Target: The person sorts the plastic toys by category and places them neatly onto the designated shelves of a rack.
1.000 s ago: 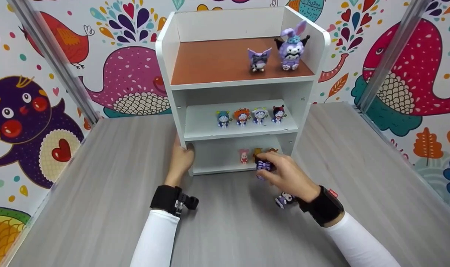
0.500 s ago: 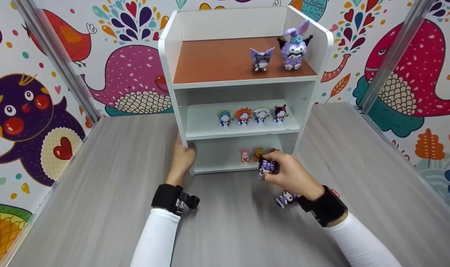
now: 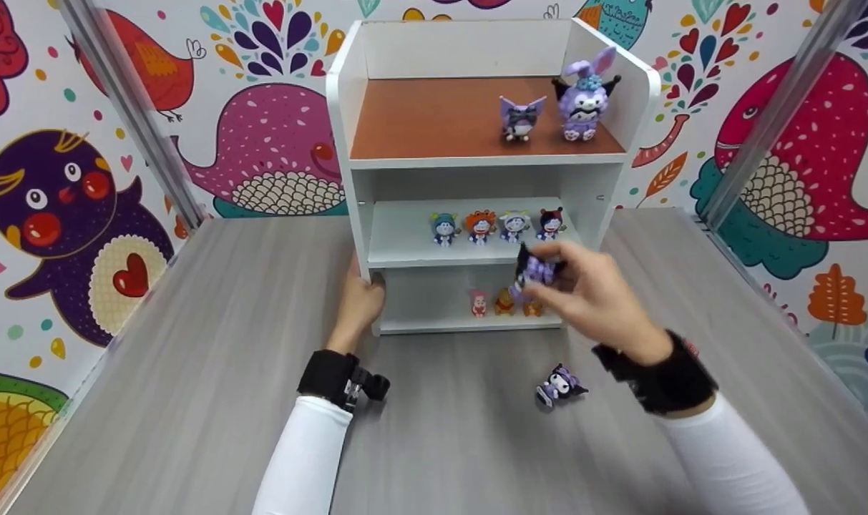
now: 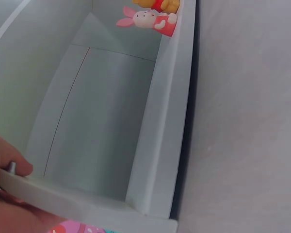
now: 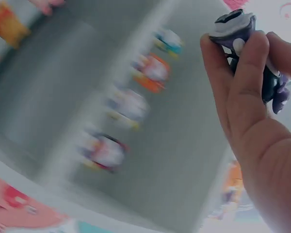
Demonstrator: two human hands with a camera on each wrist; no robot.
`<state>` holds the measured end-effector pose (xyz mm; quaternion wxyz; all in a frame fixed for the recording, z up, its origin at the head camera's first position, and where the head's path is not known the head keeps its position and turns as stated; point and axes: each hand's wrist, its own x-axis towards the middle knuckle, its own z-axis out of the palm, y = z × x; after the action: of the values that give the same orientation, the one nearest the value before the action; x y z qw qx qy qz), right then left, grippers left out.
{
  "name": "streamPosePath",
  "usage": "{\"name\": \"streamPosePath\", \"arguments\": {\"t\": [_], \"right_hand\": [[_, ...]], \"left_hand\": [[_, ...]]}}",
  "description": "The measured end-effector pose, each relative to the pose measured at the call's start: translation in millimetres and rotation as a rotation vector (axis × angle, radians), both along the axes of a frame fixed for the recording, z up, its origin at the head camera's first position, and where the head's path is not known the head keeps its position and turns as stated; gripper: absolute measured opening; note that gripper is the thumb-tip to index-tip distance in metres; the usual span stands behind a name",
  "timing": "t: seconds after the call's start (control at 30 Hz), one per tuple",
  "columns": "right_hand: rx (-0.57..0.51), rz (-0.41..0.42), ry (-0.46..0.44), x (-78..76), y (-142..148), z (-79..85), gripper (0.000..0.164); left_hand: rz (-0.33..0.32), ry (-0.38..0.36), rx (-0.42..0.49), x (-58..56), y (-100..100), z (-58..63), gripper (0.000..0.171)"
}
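Note:
In the head view my right hand [image 3: 605,293] pinches a small purple and black figurine [image 3: 537,270] between thumb and fingers. It is held up in front of the lower part of the white shelf unit [image 3: 469,48], overlapping the middle shelf's front edge. The right wrist view shows the same figurine [image 5: 270,82] at the fingertips, its dark base uppermost. My left hand [image 3: 362,300] grips the unit's left side panel, and the left wrist view has thumb and fingers on either side of that panel [image 4: 82,201]. A similar purple and black figurine [image 3: 560,385] lies on the table.
Two purple figurines, a small one [image 3: 521,120] and a larger one [image 3: 585,104], stand at the right of the brown top. Several small figurines [image 3: 481,226] line the middle shelf. Below are a pink piglet [image 3: 479,304], a yellow bear [image 3: 504,302] and an orange figurine [image 3: 532,307].
My right hand has risen with the figurine from near the bottom shelf's front edge, uncovering the figurine lying on the table. My left hand keeps its grip on the panel. The head view has shifted slightly.

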<state>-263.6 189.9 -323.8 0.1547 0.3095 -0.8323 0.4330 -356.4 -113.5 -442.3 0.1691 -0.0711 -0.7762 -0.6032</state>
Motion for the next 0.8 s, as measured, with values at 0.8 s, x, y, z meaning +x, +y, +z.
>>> {"name": "streamPosePath", "arguments": {"t": [0.8], "right_hand": [[0.296,-0.193,0.256,-28.4,-46,148.6,0.037]], "left_hand": [[-0.016,0.028,-0.013,-1.1,-1,-0.8,0.072]]}}
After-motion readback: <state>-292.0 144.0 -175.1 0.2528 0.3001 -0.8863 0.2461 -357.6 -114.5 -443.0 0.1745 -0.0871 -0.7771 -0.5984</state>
